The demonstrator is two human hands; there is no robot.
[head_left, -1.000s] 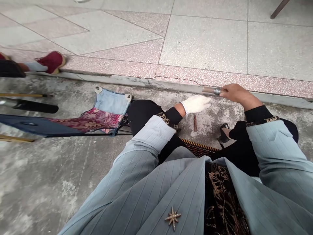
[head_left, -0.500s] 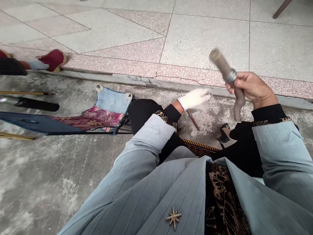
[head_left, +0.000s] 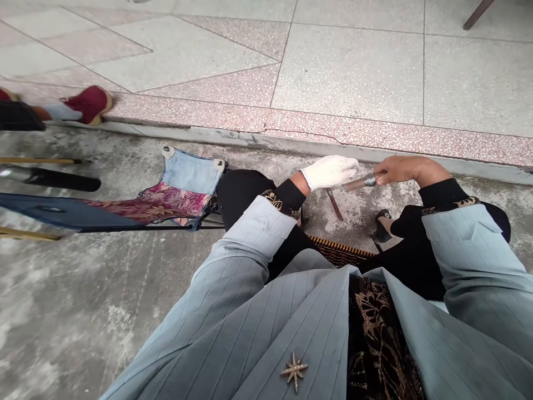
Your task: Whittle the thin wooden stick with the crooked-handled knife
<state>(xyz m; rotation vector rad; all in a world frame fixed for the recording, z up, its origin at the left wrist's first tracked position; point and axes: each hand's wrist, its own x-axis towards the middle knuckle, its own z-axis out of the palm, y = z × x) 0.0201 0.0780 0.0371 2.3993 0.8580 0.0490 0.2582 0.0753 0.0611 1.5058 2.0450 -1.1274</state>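
My left hand [head_left: 328,171] wears a white knit glove, and its fingers are closed. A reddish-brown rod [head_left: 335,205], rusty-looking, sticks out below the glove toward the ground; the glove hides its upper end. In my bare right hand [head_left: 402,168] is a stick-like tool bound with silver wire [head_left: 370,180], its brown end [head_left: 356,184] pointing left. That end is blurred and lies just beside the gloved fingers; whether it touches them I cannot tell. The curved lower part of the tool is hidden behind my right hand.
A tiled step edge [head_left: 233,133] runs beyond my hands. On the left are a fabric sling seat [head_left: 175,191], a dark cylinder [head_left: 62,178] and another person's red shoe [head_left: 89,104]. Woven wicker [head_left: 341,251] shows under me, near my black shoe [head_left: 382,228].
My right hand has swung the wire-bound tool down and left, from raised and tilted to nearly level beside the glove. My left hand and the rod have shifted slightly.
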